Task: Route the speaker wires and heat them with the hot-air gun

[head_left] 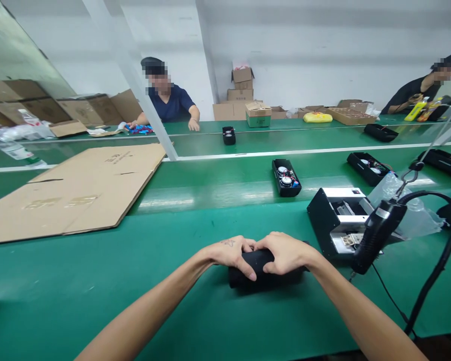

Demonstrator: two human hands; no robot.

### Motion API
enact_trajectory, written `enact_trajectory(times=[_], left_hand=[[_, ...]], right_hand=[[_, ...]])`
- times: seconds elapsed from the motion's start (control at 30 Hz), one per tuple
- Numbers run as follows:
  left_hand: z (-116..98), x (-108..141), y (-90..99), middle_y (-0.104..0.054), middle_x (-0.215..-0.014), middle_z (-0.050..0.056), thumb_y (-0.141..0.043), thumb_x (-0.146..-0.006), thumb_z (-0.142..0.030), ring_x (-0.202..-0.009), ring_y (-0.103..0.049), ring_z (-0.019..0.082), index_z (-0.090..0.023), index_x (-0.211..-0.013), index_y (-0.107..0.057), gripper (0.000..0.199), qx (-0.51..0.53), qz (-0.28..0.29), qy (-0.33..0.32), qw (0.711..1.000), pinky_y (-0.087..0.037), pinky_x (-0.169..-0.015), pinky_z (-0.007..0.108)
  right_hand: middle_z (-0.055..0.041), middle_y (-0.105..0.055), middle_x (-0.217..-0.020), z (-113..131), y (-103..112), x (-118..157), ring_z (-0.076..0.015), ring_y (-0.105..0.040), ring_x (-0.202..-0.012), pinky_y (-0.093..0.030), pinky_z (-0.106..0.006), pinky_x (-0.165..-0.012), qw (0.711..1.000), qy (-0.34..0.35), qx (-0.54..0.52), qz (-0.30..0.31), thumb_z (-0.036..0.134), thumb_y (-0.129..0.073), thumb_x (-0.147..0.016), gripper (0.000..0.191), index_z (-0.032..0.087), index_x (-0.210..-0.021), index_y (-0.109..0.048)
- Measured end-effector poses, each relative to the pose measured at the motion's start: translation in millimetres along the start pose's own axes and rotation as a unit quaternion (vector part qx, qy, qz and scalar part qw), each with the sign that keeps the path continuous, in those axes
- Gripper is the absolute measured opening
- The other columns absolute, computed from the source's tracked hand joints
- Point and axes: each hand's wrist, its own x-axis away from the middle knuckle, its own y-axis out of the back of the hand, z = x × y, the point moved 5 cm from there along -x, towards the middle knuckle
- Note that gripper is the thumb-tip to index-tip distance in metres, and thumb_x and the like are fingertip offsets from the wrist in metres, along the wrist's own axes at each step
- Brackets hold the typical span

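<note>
Black casing (260,259) is clasped by both hands (235,253) (286,253); cardboard lettering (117,157) is illegible.

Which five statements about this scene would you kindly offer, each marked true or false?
1. The left hand and right hand both touch the black case. True.
2. The right hand holds the black tool. False: the tool hangs untouched, to that hand's right.
3. The flat cardboard lies left of both hands. True.
4. The yellow packet lies on the cardboard. False: the packet is apart from it, far to its right.
5. The open case straight beyond the hands has round parts inside. True.
</note>
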Motion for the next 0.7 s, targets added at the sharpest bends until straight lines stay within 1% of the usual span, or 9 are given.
enact_trajectory(times=[0.07, 0.13, 0.17, 0.23, 0.3, 0.33, 0.53, 0.63, 0.7], left_hand=[[2, 1, -0.8, -0.068, -0.099, -0.002, -0.100, -0.051, -0.061, -0.083, -0.056, 0.017, -0.019, -0.057, -0.065, 0.055, 0.011, -0.007, -0.003, 1.000, -0.037, -0.067, 0.028], [6, 1, -1.1, -0.069, -0.099, 0.000, -0.096, -0.055, -0.071, -0.086, -0.057, 0.019, -0.019, -0.061, -0.067, 0.059, 0.031, -0.017, -0.002, 0.999, -0.040, -0.071, 0.028], [9, 1, -1.0, -0.069, -0.097, 0.001, -0.088, -0.062, -0.079, -0.086, -0.056, 0.019, -0.019, -0.064, -0.068, 0.063, 0.045, -0.023, 0.000, 0.999, -0.041, -0.073, 0.029], [16, 0, -0.2, -0.068, -0.092, 0.002, -0.063, -0.075, -0.095, -0.083, -0.055, 0.019, -0.019, -0.069, -0.068, 0.077, 0.075, -0.034, 0.009, 0.997, -0.043, -0.076, 0.030], [21, -1, 0.5, -0.067, -0.092, 0.004, -0.040, -0.082, -0.102, -0.081, -0.054, 0.019, -0.019, -0.068, -0.066, 0.088, 0.103, -0.039, 0.015, 0.994, -0.045, -0.078, 0.031], [23, -2, 0.6, -0.068, -0.095, 0.005, -0.034, -0.083, -0.103, -0.083, -0.054, 0.019, -0.019, -0.067, -0.065, 0.092, 0.114, -0.038, 0.016, 0.993, -0.046, -0.079, 0.032], [24, -2, -1.0, -0.069, -0.106, 0.005, -0.032, -0.084, -0.103, -0.090, -0.054, 0.019, -0.018, -0.064, -0.065, 0.093, 0.141, -0.027, 0.023, 0.989, -0.046, -0.082, 0.030], [24, -2, -1.4, -0.069, -0.108, 0.004, -0.032, -0.084, -0.103, -0.091, -0.054, 0.019, -0.019, -0.064, -0.065, 0.093, 0.143, -0.033, 0.025, 0.989, -0.045, -0.085, 0.030], [26, -2, -1.6, -0.070, -0.109, 0.004, -0.030, -0.086, -0.102, -0.093, -0.056, 0.020, -0.019, -0.065, -0.066, 0.093, 0.141, -0.040, 0.026, 0.989, -0.046, -0.088, 0.031]], right_hand=[[-0.0025, -0.076, -0.084, 3, 0, 0, -0.0264, -0.070, -0.082, -0.037, -0.031, -0.067, 1.000, -0.010, -0.001, -0.008, 0.036, -0.082, -0.076, 0.026, 0.022, -0.097, -0.078], [-0.0033, -0.078, -0.085, 4, 1, 1, -0.0278, -0.071, -0.084, -0.036, -0.031, -0.067, 1.000, -0.021, -0.002, -0.019, 0.043, -0.087, -0.074, 0.032, 0.023, -0.098, -0.079], [-0.0035, -0.078, -0.086, 5, 1, 1, -0.0284, -0.072, -0.085, -0.036, -0.031, -0.067, 0.999, -0.024, -0.003, -0.023, 0.045, -0.089, -0.073, 0.035, 0.023, -0.099, -0.080], [-0.0030, -0.079, -0.087, 4, 2, 1, -0.0285, -0.072, -0.087, -0.036, -0.031, -0.067, 0.999, -0.028, -0.006, -0.028, 0.046, -0.091, -0.072, 0.038, 0.024, -0.102, -0.080], [-0.0015, -0.078, -0.086, 3, 2, 0, -0.0272, -0.072, -0.086, -0.035, -0.030, -0.065, 0.999, -0.030, -0.009, -0.026, 0.045, -0.092, -0.072, 0.038, 0.025, -0.102, -0.080], [-0.0008, -0.078, -0.085, 2, 1, 0, -0.0265, -0.072, -0.084, -0.034, -0.030, -0.064, 0.999, -0.031, -0.010, -0.026, 0.045, -0.092, -0.072, 0.037, 0.025, -0.100, -0.080], [0.0004, -0.075, -0.079, 3, -2, -1, -0.0259, -0.071, -0.080, -0.030, -0.031, -0.062, 0.999, -0.039, 0.000, -0.036, 0.045, -0.094, -0.070, 0.034, 0.025, -0.093, -0.078], [-0.0005, -0.076, -0.079, 6, -3, 0, -0.0260, -0.071, -0.079, -0.028, -0.032, -0.062, 0.997, -0.048, 0.001, -0.054, 0.055, -0.092, -0.074, 0.037, 0.025, -0.094, -0.079], [-0.0017, -0.076, -0.076, 8, -3, -1, -0.0263, -0.071, -0.078, -0.026, -0.033, -0.062, 0.995, -0.067, 0.000, -0.076, 0.063, -0.083, -0.084, 0.038, 0.026, -0.089, -0.079]])
